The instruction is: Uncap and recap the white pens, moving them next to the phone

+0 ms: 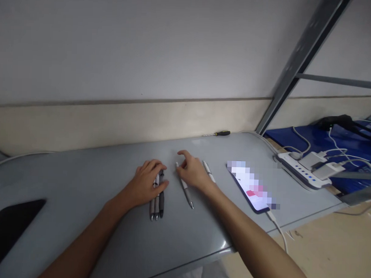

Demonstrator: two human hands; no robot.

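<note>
Three pens (157, 203) lie side by side on the grey table (81, 172), tips toward the near edge. My left hand (149, 181) rests over their upper part with fingers apart, thumb across the darkest pen on the right. To the right, a white and grey pen (186, 192) lies at a slant, its upper end beside the fingers of my right hand (190, 169). That hand has its index finger stretched and curved away from the thumb. Another white pen (208, 170) lies just right of my right hand, partly hidden by it.
A lit phone (247, 185) with a cable lies to the right. Beyond it sits a white power strip (304, 171) with plugged chargers. A screwdriver (222, 133) lies by the wall. A black flat object (15, 226) is at the left.
</note>
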